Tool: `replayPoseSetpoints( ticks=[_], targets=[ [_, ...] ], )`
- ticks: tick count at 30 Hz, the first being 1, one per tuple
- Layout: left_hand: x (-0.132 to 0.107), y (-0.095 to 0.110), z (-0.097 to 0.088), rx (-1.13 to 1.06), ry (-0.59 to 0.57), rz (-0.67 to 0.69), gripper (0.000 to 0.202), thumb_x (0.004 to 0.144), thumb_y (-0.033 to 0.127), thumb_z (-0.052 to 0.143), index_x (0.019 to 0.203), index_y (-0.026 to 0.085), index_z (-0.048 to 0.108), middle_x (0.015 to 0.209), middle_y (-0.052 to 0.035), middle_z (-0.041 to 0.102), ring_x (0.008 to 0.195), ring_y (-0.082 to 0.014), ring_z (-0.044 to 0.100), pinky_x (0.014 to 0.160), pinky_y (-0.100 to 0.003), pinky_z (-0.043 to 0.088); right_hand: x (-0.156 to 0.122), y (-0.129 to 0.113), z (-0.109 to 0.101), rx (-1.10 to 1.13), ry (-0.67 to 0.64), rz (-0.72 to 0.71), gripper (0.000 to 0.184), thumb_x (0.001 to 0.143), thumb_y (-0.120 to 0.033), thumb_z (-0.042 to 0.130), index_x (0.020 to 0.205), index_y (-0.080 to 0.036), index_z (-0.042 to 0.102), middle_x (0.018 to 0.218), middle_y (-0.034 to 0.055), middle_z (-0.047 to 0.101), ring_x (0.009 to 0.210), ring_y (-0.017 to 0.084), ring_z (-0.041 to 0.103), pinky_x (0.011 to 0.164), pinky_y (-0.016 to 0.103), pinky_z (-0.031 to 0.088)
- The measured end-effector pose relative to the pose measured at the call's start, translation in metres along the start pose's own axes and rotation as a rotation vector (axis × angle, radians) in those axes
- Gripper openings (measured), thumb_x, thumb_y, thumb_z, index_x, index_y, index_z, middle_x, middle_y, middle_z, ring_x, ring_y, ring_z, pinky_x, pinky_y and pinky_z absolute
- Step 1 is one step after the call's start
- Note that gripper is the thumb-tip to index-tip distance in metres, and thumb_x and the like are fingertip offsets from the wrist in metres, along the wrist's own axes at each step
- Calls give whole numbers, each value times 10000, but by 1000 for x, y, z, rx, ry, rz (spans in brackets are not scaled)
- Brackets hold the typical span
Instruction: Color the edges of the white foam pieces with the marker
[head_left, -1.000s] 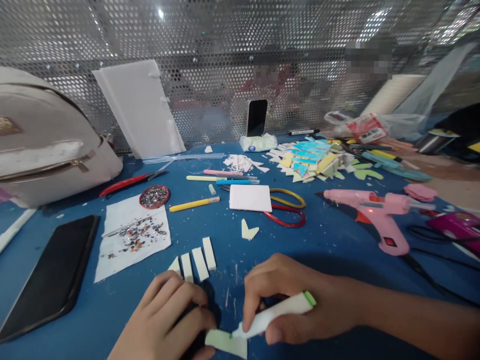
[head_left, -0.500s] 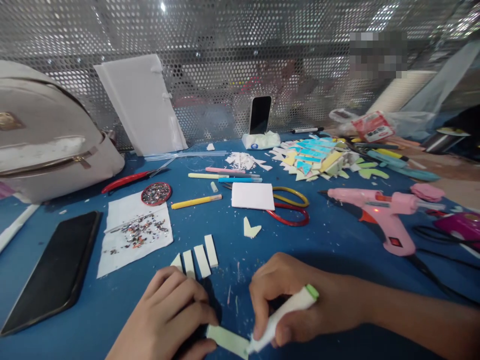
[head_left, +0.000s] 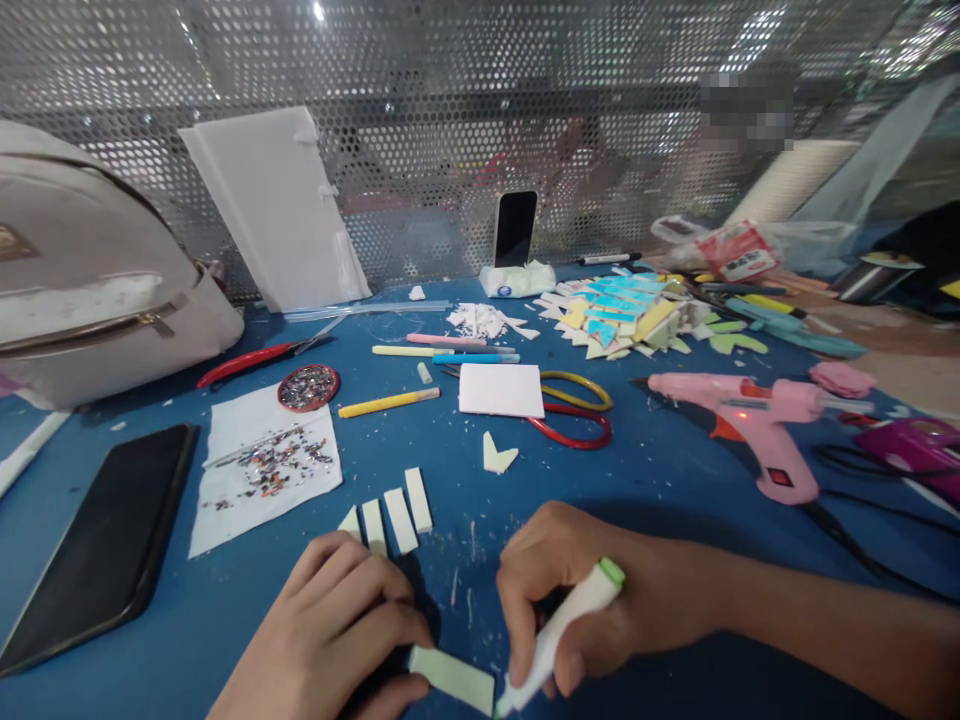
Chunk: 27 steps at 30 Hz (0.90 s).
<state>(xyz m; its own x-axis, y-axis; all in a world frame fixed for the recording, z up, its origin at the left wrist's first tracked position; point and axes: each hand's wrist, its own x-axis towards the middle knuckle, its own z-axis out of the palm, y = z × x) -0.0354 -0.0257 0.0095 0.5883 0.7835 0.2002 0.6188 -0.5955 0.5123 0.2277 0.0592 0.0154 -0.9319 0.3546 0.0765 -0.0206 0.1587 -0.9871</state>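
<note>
My left hand (head_left: 345,630) is closed, pinching the left end of a pale green strip (head_left: 454,679) between thumb and finger near the table's front edge. In my right hand (head_left: 577,600) is a white marker (head_left: 566,630) with a green end, tilted so that its green tip meets the strip's right end or the table just beside it. Several pale strips (head_left: 401,520) lie in a row just beyond my left fingers. Farther out rests a small V-notched pale piece (head_left: 499,455).
A pink glue gun (head_left: 750,420) with a cord lies at right. Scissors (head_left: 577,425) sit partly under a white card (head_left: 501,390). Felt pens (head_left: 390,402), a heap of cut pieces (head_left: 622,310), beads on a white cloth (head_left: 270,465), a phone (head_left: 105,540) and a backpack (head_left: 97,290) surround the work.
The marker's tip has shifted slightly down and left along the strip's right end, and its barrel stands a little steeper. My left hand keeps its grip; the whole view shifts slightly.
</note>
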Motion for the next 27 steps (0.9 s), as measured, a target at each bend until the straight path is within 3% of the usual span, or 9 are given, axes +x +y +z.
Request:
replayPoseSetpoints(
  ticks=[5,9,13,15,19,23,27],
  targets=[
    [1,3,-2,-10,-7,-8,112,1022,364,562,1033,254,579,974,9,611,927,-177,548,934,-319,358,0,1,2,-61,46,-28,668,872,-739,584,871,-97,772,775,86,734,709,159,651,666,227,442],
    [0,0,-1,-2,-9,7,102,1020,347,573,1041,247,579,980,8,606,943,-170,555,937,-317,364,1,6,1,-12,-15,-43,661,882,-733,575,823,-103,766,706,62,714,610,125,609,595,208,420],
    [0,-1,-1,-5,-1,6,105,1015,352,586,1029,248,596,974,2,607,934,-170,569,916,-302,387,2,6,-2,76,-49,-55,640,839,-719,648,824,-90,765,860,129,753,762,177,667,682,239,470],
    [0,-1,-2,-11,-1,11,104,1018,351,581,1034,250,599,972,1,612,926,-171,571,920,-303,388,0,6,-3,137,-59,23,610,856,-687,657,856,-86,762,902,146,755,805,197,677,692,253,479],
    [2,1,-3,-24,-8,23,114,1013,355,580,1045,249,602,966,1,617,916,-172,567,921,-302,379,-1,3,-3,196,-18,94,559,797,-655,745,848,-99,765,870,125,758,764,190,673,654,248,476],
    [3,3,-2,-20,1,26,129,998,372,595,1043,254,623,963,5,626,922,-170,562,929,-300,372,2,1,2,236,62,76,566,771,-651,768,844,-90,776,882,144,760,842,237,702,752,307,531],
    [4,-2,2,-22,14,72,155,1017,389,572,1036,251,639,950,1,637,890,-170,557,913,-307,375,2,2,4,211,57,50,546,803,-627,752,797,-81,764,891,165,770,867,249,720,794,322,544]
  ],
)
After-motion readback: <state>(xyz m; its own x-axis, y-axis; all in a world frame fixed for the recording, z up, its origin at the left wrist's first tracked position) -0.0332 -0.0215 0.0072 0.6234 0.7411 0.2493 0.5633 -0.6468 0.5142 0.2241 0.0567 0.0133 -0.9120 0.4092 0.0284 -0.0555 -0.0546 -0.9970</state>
